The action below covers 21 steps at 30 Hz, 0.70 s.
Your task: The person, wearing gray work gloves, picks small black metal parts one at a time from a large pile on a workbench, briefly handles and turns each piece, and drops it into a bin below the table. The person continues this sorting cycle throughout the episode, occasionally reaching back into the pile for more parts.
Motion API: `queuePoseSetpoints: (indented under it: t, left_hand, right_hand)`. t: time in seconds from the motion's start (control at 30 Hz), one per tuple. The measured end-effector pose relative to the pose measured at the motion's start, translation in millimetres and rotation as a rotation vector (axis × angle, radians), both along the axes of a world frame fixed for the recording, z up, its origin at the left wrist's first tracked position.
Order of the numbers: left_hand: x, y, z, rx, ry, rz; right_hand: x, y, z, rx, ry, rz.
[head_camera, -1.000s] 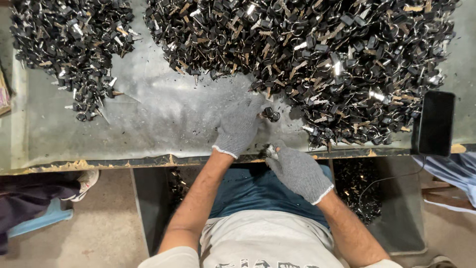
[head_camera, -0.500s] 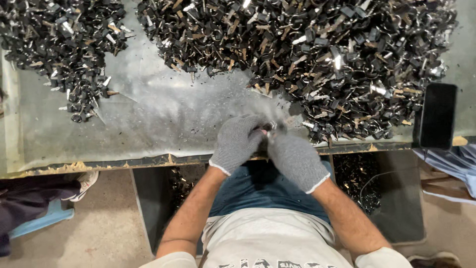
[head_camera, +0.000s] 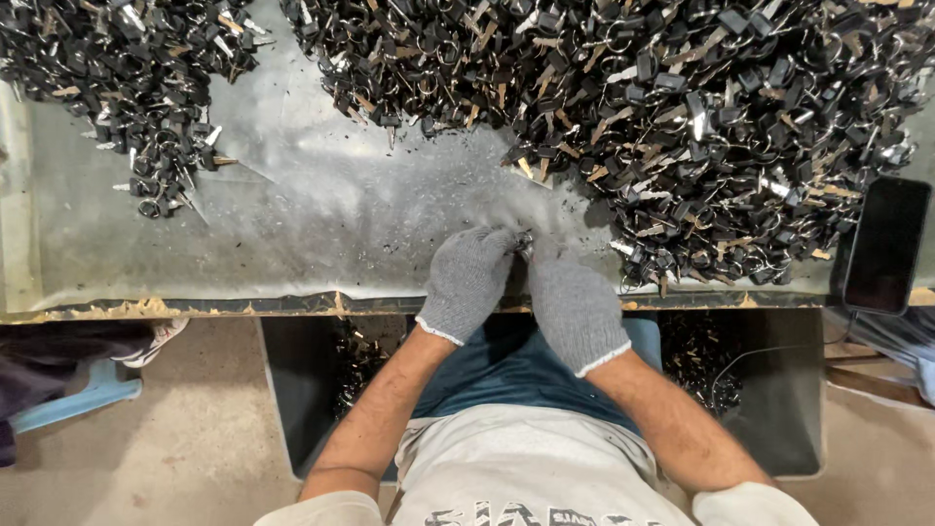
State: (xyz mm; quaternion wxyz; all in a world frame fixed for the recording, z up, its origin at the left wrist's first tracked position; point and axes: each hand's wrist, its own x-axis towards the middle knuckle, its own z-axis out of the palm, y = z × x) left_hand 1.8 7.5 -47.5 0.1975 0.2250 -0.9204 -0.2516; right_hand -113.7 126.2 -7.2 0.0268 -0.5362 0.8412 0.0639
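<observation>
Both my hands wear grey knit gloves and meet at the front edge of a metal-topped workbench (head_camera: 321, 234). My left hand (head_camera: 469, 278) and my right hand (head_camera: 570, 302) pinch one small dark metal piece (head_camera: 525, 240) together between their fingertips. Just beyond them spreads a large heap of black-headed keys on rings (head_camera: 672, 117), which covers the right and far side of the bench. A smaller heap of the same keys (head_camera: 127, 78) lies at the far left.
A black phone (head_camera: 884, 245) lies at the bench's right edge. Under the bench stands a dark bin (head_camera: 292, 390) with more metal parts, on both sides of my legs. A shoe and a blue object (head_camera: 88, 390) are on the floor at left.
My right hand has come up from below the bench edge to meet my left hand. Both now grip the small piece together near the front edge.
</observation>
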Motion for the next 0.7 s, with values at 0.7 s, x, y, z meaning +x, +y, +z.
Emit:
queuePoseSetpoints:
  t: [0.7]
  left_hand:
    - [13.4,15.6,5.8,-0.201,0.061,0.046]
  right_hand:
    - [-17.7,10.0,-13.9,-0.181,-0.435,0.053]
